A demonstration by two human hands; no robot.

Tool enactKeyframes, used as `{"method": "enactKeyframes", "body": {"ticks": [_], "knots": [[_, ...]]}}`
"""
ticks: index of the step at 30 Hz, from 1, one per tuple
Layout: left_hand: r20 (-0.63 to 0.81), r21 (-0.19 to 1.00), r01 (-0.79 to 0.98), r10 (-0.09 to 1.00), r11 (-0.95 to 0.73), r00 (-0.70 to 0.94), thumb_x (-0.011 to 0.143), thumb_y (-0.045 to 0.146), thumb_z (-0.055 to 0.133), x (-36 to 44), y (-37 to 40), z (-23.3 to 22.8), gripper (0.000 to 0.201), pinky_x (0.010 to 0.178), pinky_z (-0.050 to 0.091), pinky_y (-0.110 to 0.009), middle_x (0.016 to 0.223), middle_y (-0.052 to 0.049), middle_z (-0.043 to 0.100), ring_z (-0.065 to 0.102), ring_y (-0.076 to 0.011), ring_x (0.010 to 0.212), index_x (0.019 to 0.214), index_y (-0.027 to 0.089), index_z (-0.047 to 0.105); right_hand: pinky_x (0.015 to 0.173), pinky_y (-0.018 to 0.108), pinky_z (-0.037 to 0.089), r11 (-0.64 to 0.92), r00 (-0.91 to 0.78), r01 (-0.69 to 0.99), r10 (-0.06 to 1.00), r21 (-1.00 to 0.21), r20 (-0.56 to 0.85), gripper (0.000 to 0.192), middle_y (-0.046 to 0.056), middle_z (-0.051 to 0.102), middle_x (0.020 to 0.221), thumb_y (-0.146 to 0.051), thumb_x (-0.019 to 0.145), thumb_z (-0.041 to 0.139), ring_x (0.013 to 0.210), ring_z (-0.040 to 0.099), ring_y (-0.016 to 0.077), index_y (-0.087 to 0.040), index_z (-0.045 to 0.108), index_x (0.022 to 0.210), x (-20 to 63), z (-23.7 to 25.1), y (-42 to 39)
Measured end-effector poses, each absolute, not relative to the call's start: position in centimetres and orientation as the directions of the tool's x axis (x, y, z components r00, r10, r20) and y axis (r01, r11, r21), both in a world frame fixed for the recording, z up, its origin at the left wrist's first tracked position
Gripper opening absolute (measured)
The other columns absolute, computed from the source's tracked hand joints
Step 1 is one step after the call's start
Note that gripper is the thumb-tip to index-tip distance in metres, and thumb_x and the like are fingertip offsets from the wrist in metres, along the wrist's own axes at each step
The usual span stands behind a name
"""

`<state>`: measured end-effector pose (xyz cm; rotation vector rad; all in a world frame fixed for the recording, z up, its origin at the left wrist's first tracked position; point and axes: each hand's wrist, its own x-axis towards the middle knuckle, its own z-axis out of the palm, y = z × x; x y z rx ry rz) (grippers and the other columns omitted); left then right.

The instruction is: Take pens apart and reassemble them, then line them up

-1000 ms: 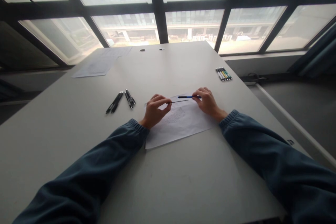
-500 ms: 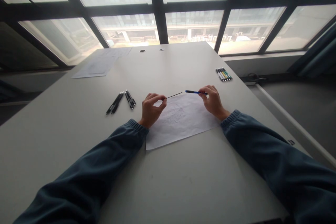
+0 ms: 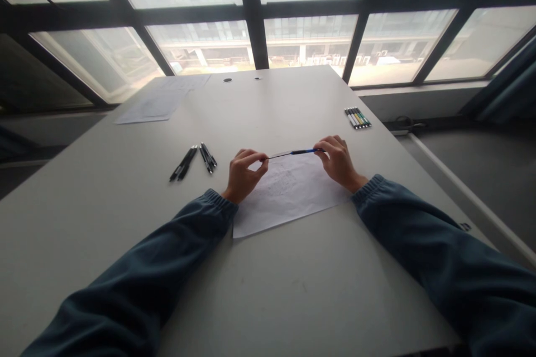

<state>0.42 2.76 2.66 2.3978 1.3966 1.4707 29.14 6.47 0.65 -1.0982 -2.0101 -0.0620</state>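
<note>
Grey bench (image 3: 125,245) w/ white paper sheet (image 3: 293,201): thin black refill rod (image 3: 278,155) pinched in left hand (image 3: 243,173), pointing 3 o'clock into blue pen barrel (image 3: 304,152) gripped by right hand (image 3: 339,162), axes roughly in line.

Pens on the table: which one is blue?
The pen held between the left hand and right hand; the loose black pens lie untouched.

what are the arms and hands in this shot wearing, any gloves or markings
Both arms wear long sleeves of dark blue-grey fabric, loose and softly wrinkled, each ending in a gathered elastic cuff at the wrist. The left hand and right hand are bare: no gloves, and no rings or watch that can be made out. No logos or markings show on the sleeves.
</note>
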Motion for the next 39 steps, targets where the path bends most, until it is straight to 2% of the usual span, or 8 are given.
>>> {"method": "enactKeyframes", "body": {"ticks": [7, 36, 39], "knots": [[0.717, 0.386, 0.65, 0.656, -0.655, 0.235, 0.085, 0.02, 0.067, 0.5, 2.9, 2.4, 0.006, 0.077, 0.05, -0.03, 0.08, -0.002, 0.07, 0.06, -0.0161, 0.079, 0.084, 0.02, 0.073, 0.084, 0.04, 0.036, 0.692, -0.389, 0.684, 0.614, -0.231, 0.687, 0.011, 0.006, 0.066, 0.095, -0.026, 0.097, 0.056, 0.094, 0.053, 0.0247, -0.023, 0.066, 0.093, 28.3, 1.2, 5.5], [0.693, 0.393, 0.575, 0.642, -0.717, 0.328, 0.086, 0.023, 0.068, 0.8, 2.7, 2.8, 0.005, 0.075, 0.053, -0.031, 0.081, -0.003, 0.071, 0.061, -0.0159, 0.078, 0.086, 0.02, 0.072, 0.086, 0.039, 0.037, 0.762, -0.475, 0.607, 0.575, -0.225, 0.666, 0.012, 0.005, 0.067, 0.094, -0.025, 0.098, 0.055, 0.095, 0.053, 0.0233, -0.022, 0.065, 0.092, 27.1, 1.7, 4.6], [0.686, 0.403, 0.565, 0.646, -0.72, 0.334, 0.087, 0.024, 0.068, 0.8, 2.7, 2.8, 0.009, 0.077, 0.053, -0.032, 0.083, -0.003, 0.072, 0.062, -0.0163, 0.08, 0.094, 0.02, 0.072, 0.086, 0.04, 0.038, 0.76, -0.476, 0.608, 0.58, -0.229, 0.662, 0.012, 0.006, 0.068, 0.094, -0.025, 0.098, 0.055, 0.095, 0.054, 0.0235, -0.022, 0.065, 0.092, 27.1, 1.6, 4.6]]}}
